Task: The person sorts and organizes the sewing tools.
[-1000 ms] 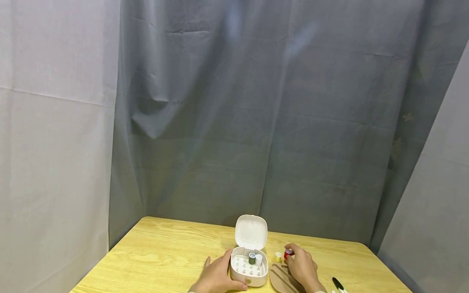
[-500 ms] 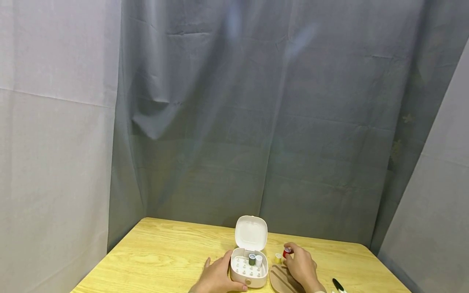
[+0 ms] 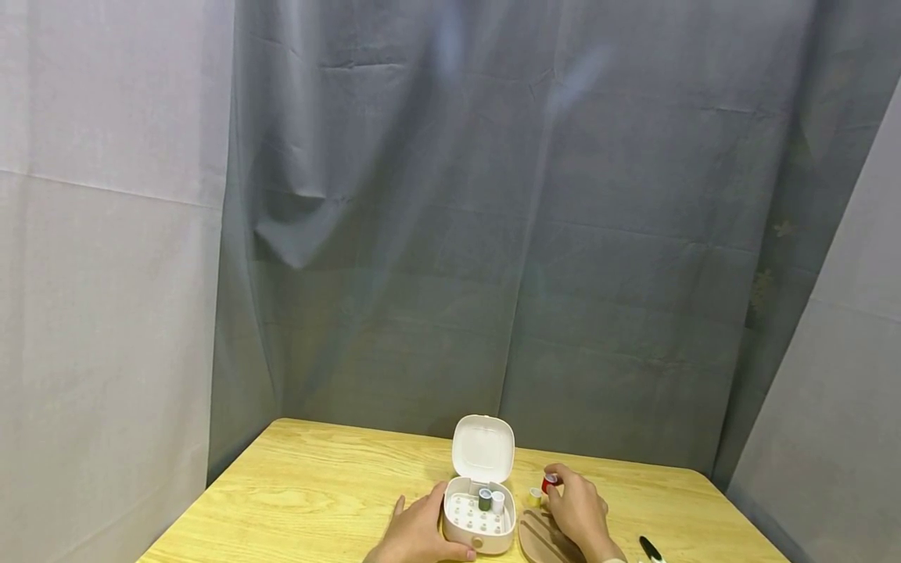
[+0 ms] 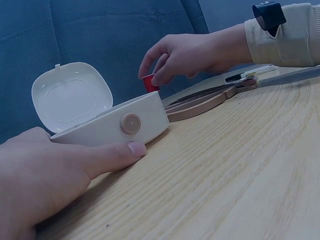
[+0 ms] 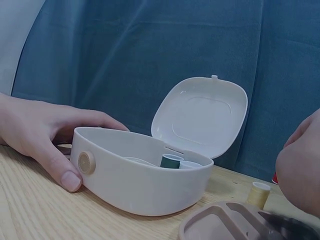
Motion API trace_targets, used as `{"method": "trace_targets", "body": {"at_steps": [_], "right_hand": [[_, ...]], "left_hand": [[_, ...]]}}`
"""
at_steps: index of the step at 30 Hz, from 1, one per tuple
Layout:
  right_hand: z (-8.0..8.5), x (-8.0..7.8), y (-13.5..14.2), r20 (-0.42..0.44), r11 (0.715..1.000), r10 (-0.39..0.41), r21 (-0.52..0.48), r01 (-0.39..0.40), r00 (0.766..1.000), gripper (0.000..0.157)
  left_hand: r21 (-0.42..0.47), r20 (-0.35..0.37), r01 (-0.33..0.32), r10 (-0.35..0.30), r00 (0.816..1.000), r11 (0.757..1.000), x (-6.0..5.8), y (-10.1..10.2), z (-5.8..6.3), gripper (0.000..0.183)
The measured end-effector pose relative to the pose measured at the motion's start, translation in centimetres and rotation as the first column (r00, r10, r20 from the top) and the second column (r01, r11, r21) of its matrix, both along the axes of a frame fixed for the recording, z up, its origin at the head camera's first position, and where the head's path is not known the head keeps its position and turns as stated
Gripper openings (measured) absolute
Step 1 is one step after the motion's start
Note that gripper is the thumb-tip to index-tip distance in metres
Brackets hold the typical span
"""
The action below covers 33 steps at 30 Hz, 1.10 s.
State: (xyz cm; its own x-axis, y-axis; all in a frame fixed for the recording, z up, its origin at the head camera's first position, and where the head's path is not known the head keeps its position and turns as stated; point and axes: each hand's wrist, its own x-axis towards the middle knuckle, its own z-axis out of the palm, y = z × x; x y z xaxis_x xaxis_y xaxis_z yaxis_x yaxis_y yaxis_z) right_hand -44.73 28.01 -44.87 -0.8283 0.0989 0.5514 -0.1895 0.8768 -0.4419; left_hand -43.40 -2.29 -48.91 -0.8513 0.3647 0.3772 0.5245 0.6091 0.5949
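A white sewing box (image 3: 486, 541) stands on the table with its lid (image 5: 202, 117) raised. My left hand (image 3: 415, 532) grips the box's left side, thumb along the front near the round tan button (image 4: 131, 123). Inside, a green thread spool (image 3: 485, 500) and a white thread spool (image 3: 497, 502) stand side by side among rows of small pegs. To the right of the box, my right hand (image 3: 579, 512) pinches a red thread spool (image 4: 149, 83) between thumb and fingers. A yellow thread spool (image 5: 258, 195) stands upright on the table close by, just left of the red one.
A brown compartmented tray (image 3: 536, 538) lies right of the box, partly under my right hand. Farther right is a slim tool with a black tip and white body (image 3: 651, 549). Grey curtain (image 3: 394, 313) hangs behind the wood-grain table (image 3: 303, 493).
My right hand has moved the red spool slightly up and to the left, toward the yellow spool. The left hand and the box stay in place.
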Motion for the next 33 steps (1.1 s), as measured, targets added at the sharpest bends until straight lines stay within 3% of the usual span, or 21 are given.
{"method": "trace_targets", "body": {"at_steps": [12,23,33], "right_hand": [[0.2,-0.1,-0.2,-0.018,1.0,0.022,-0.002,-0.022,1.0,0.026],[0.7,0.3,-1.0,-0.055,1.0,0.031,0.002,-0.031,0.998,0.026],[1.9,0.6,-2.5,-0.098,0.998,0.068,0.009,-0.067,0.993,0.025]], "left_hand": [[-0.02,-0.04,-0.014,0.013,0.999,1.0,0.2,0.0,0.1,0.115],[-0.021,-0.032,-0.023,0.022,0.999,1.0,0.3,0.1,0.2,0.115],[-0.042,-0.046,-0.039,0.037,0.998,0.998,0.4,0.1,0.4,0.115]]}}
